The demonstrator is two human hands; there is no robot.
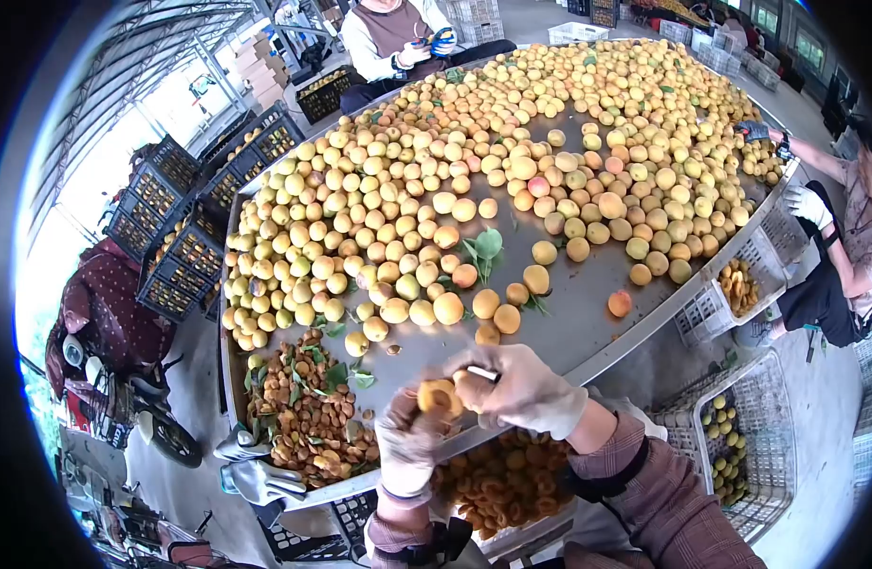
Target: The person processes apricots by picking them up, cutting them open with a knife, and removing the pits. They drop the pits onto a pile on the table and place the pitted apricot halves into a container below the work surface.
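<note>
**Apricot halved over the table's near edge**

Opened apricot (pixel 439 396) cupped in gloved left hand (pixel 409 438), cut face up, just above near rim of metal table (pixel 587 313). Gloved right hand (pixel 512 387) clenched on knife handle (pixel 481 374), blade angled into the fruit; blade itself too blurred to trace. Held over the edge, seemingly so halves drop into crate of cut halves (pixel 502 479) directly below. Pile of pits and leaves (pixel 308 408) heaped near left, apart from whole fruit. Spare gloves (pixel 256 465) beside that pile. Whole apricots (pixel 407 218) spread across far and left table. Dark crates (pixel 184 242) of fruit stacked far left. Other workers seated far side (pixel 393 38) and right (pixel 834 247), white baskets (pixel 730 289) beside them. No readable labels or writing anywhere.
</note>
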